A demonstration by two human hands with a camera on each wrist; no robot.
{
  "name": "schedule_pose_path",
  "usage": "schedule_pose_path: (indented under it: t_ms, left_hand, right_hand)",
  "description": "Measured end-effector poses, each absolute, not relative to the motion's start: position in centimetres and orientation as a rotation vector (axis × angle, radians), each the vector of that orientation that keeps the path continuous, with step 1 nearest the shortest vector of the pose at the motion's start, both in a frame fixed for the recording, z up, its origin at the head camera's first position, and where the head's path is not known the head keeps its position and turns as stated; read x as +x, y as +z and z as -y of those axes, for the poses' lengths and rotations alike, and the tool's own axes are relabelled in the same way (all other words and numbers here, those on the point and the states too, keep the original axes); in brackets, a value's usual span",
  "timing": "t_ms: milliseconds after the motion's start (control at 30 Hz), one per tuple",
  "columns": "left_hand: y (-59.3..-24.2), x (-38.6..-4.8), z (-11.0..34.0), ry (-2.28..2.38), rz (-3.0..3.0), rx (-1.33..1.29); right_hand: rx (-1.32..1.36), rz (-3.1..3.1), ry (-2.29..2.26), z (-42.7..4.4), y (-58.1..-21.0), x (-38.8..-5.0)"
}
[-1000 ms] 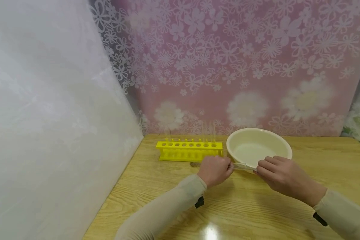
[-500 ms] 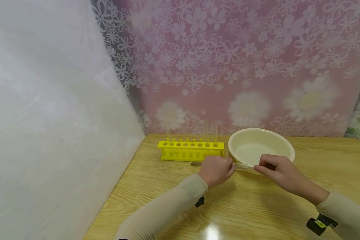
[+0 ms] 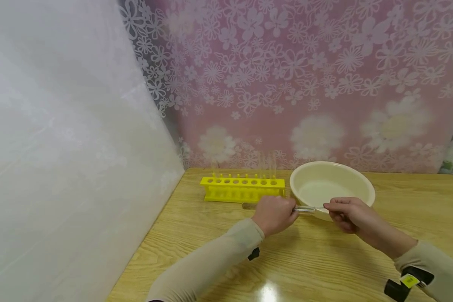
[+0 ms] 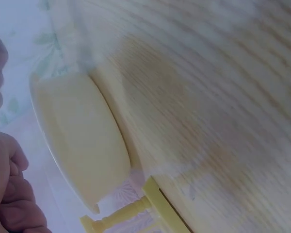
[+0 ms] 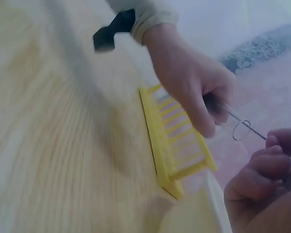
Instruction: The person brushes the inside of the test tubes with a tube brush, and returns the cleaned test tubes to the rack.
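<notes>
Head view: one cream basin (image 3: 321,188) at two o'clock from the left hand (image 3: 274,214), inner floor and wall showing, mouth up on the wooden surface (image 3: 317,256). One yellow rack (image 3: 243,185) at nine o'clock from the basin, just beside it; eight round holes along its top. Upright tubes (image 3: 273,165) stand in it near both ends, at least three; too transparent for a sure count. One held tube (image 3: 305,209), lying near level in front of the basin's near side; one brush (image 5: 252,129) has its twisted wire coming out through the tube mouth, seen as a ring in the right wrist view. Brown brush end pokes out at nine o'clock of the left hand; inside the glass or past it, can't tell.

Two hands. Left: wrapped round the held tube in a fist, knuckles up, forearm from eight o'clock. Right hand (image 3: 352,214): at three o'clock from the left, thumb and forefinger pinching the wire, other fingers curled, forearm from four o'clock. Two pale sleeves.
</notes>
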State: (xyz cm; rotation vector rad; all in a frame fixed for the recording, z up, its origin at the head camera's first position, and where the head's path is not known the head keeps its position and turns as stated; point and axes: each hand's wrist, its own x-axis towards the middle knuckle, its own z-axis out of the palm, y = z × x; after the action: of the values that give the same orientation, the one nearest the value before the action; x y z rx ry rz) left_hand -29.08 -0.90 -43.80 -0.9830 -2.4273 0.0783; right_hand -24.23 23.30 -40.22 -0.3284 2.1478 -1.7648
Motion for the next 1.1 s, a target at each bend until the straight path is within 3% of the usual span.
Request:
schedule_pose_path:
  t_ms: [167, 300, 433, 600, 700, 967, 1100]
  left_hand:
    - [-43.8, -29.0, 1.0, 0.059, 2.485, -0.976]
    - [-43.9, -29.0, 1.3, 0.051, 2.509, -0.964]
    - [-44.2, -29.2, 1.6, 0.045, 2.533, -0.96]
    - [-44.4, -29.2, 1.6, 0.034, 2.52, -0.963]
    - [-44.4, -29.0, 1.5, 0.029, 2.515, -0.972]
    - [-44.5, -28.9, 1.7, 0.023, 2.491, -0.99]
    - [-44.5, -28.9, 1.7, 0.016, 2.48, -1.004]
  right_hand:
    - [-0.571, -2.719, -1.516, -22.9, -41.1, -23.6]
    - [-1.127, -3.3, -1.021, -22.9, -42.2, -23.6]
    - [-1.67, -3.504, -0.495, -23.2, -42.5, -24.1]
    - [-2.055, -3.466, -0.216, -23.2, -42.3, -24.6]
    - [-2.13, -3.455, -0.188, -23.2, -42.3, -24.8]
    - [-1.9, -3.398, -0.497, -23.4, -42.4, -24.5]
    - [-1.907, -3.373, -0.571, -23.4, -42.4, -24.4]
